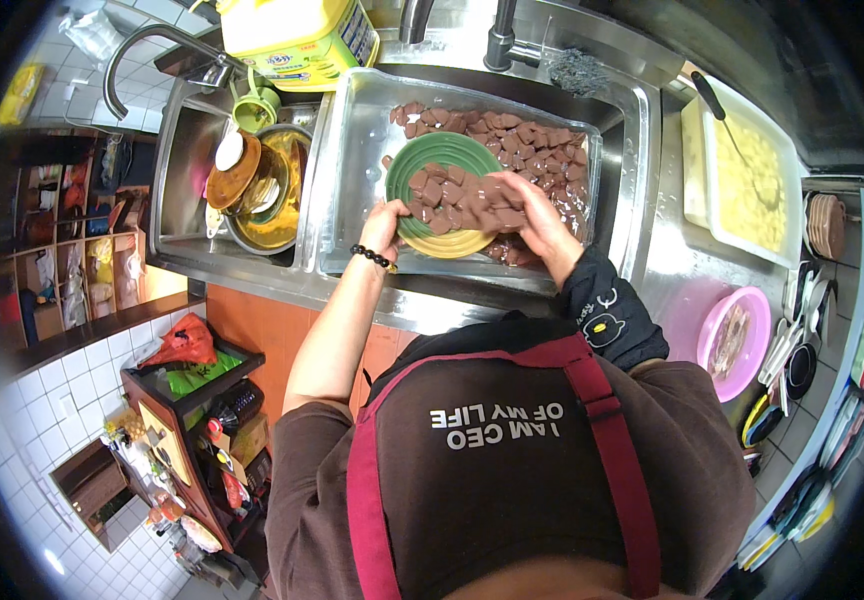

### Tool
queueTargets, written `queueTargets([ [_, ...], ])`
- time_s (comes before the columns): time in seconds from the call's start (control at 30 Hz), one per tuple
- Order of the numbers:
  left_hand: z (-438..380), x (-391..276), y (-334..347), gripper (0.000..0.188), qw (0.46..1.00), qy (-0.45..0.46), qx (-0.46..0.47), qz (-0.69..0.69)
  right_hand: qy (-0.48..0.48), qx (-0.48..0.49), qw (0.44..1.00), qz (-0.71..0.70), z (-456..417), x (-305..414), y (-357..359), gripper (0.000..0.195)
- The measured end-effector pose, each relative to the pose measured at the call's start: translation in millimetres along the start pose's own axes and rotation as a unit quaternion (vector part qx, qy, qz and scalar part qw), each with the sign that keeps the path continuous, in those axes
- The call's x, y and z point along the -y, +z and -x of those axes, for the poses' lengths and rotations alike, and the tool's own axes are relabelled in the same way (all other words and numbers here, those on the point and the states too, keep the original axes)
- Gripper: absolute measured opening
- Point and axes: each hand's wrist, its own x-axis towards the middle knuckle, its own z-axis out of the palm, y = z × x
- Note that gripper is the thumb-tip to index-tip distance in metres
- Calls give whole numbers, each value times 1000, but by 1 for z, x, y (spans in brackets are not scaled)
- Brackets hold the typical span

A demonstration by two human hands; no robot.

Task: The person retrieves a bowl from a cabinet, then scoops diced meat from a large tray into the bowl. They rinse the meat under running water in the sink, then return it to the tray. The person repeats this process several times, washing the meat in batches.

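My left hand [385,229] grips the rim of a round ridged plate [443,150], green with a yellow part at its near edge. Brown cubes [439,196] that look like blood curd are heaped on the plate. Cupped at the plate's right side, my right hand [540,217] holds more of these cubes, slightly blurred. Under the plate is a large clear plastic tub [357,165], set in the right sink basin. Many wet brown cubes [544,146] lie along the tub's far and right sides. The plate hides part of the tub's floor.
Dirty dishes and a metal bowl [252,244] fill the left basin [176,217]. Behind stand a yellow detergent jug [297,45], faucets [503,41] and a steel scrubber [578,73]. At right are a white tub [747,172] of pale yellow pieces with a ladle, and a pink basin [758,341].
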Motion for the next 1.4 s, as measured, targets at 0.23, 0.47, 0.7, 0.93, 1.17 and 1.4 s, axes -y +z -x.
queueTargets([
  [0.23,0,13,10,16,998,-19,29,47,-192,-18,963,190,10,24,26,22],
  [0.47,6,8,7,28,974,-46,96,199,-123,-177,961,173,16,21,-87,17],
  [0.7,28,4,-5,25,985,42,46,161,-39,-99,882,460,-5,-22,-126,21],
  [0.93,117,-8,-52,26,969,90,-43,228,-89,-98,847,515,-41,-12,-94,23],
  [1.17,157,-6,-83,48,930,217,-126,269,-49,151,693,703,-40,-63,-71,43],
  [1.4,158,7,-96,47,903,241,-152,322,-180,77,675,711,-72,-28,-34,20],
])
